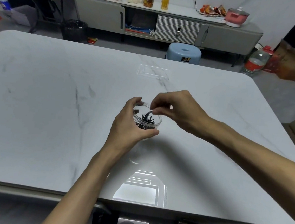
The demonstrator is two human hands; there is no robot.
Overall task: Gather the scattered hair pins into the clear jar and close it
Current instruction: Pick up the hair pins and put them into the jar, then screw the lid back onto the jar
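Note:
A small clear jar stands open on the white marble table, near its middle. Several black hair pins lie heaped inside it. My left hand wraps around the jar's left and near side and grips it. My right hand hovers over the jar's mouth from the right, fingertips pinched just above the pins. Whether a pin sits between those fingertips cannot be made out. A faint clear round shape, possibly the lid, lies on the table just in front of the jar.
A blue plastic stool stands beyond the table's far edge. A low grey cabinet with bottles and snack bags runs along the back wall. A black bin and a large water bottle sit on the floor.

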